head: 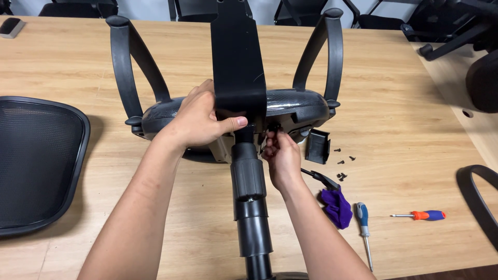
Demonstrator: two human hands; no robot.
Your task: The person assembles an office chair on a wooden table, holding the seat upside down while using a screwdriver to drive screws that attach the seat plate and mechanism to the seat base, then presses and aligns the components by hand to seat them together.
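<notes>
Both hands work under an upturned chair seat [290, 106] on the table [404, 103]: left hand [199, 119] clamps the black back bracket [237, 57], thumb stretched across it; right hand [280, 155], wrist bent up, pinches a small black fitting [272, 128] beside the gas column [249, 192]. Loose screws [342, 163], a purple cloth [337, 207] and two screwdrivers [363, 228] lie right; a mesh backrest [36, 161] lies left.
</notes>
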